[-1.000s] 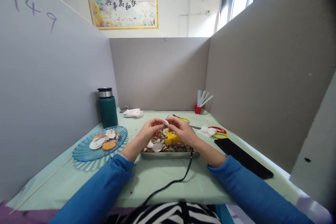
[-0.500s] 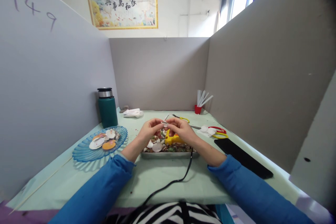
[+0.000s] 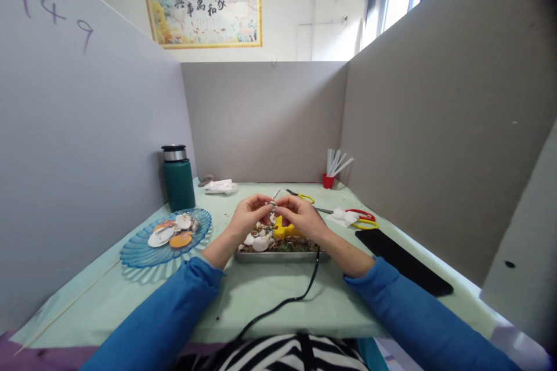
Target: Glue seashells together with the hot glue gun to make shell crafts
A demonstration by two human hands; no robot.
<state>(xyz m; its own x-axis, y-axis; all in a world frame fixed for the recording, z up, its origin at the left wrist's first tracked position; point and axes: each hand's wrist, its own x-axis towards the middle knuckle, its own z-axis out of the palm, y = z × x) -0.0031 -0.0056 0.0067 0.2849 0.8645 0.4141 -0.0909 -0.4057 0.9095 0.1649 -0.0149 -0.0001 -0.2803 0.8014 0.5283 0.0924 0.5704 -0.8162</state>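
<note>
My left hand [image 3: 248, 215] and my right hand [image 3: 302, 217] meet above a metal tray [image 3: 278, 257]. Between their pinched fingertips is a small pale shell-like piece [image 3: 271, 203], mostly covered by the fingers. Shells [image 3: 260, 243] and small brownish bits fill the tray. A yellow glue gun [image 3: 285, 229] lies on them under my right hand, its black cord [image 3: 300, 298] running over the table's front edge. The glue gun's white tip [image 3: 275, 193] shows just beyond my fingers.
To the left, a blue scalloped plate [image 3: 133, 249] bears several shells near a green bottle [image 3: 178, 184]. Yellow-handled pliers [image 3: 306, 197], red-and-yellow scissors [image 3: 368, 221], a black phone-like slab [image 3: 402, 261] and a red cup [image 3: 328, 181] of white sticks are right. Grey partitions [image 3: 261, 122] enclose the table.
The small piece has turned between my fingertips and shows less of its pale surface. My hands have barely shifted.
</note>
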